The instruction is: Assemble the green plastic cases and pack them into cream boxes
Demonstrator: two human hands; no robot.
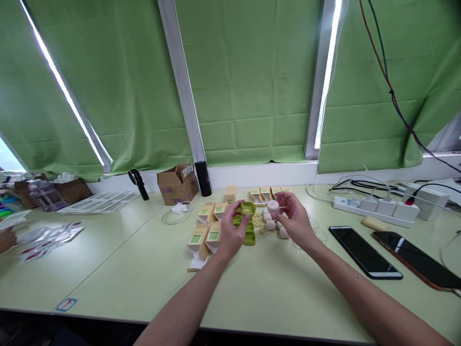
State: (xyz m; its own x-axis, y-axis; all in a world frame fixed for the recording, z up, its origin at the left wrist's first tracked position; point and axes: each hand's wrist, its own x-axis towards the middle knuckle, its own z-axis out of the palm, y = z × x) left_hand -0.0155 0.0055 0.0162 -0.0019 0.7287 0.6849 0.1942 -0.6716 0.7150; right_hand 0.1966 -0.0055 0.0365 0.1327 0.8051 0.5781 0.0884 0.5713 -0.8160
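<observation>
My left hand (pixel 234 227) is closed on a small green case (pixel 248 208), held tilted with its hollow side showing. A pale pink rounded piece (pixel 272 206) is pinched in the fingers of my right hand (pixel 292 217), just to the right of the case. Below my hands lie more green cases (pixel 249 238) and a cluster of small yellow pieces (pixel 257 221). Several more pink pieces (pixel 270 224) rest beside them, partly hidden by my right hand. Left of my left hand stand several small tan boxes (pixel 199 239) with green-windowed fronts.
At the back are a cardboard box (pixel 177 185), a black cylinder (pixel 203 179) and a white charger (pixel 179 208). Two phones (pixel 363 252) and a power strip (pixel 374 211) with cables lie right. Silvery packets (pixel 52 240) and another person's hand (pixel 6 239) are at far left.
</observation>
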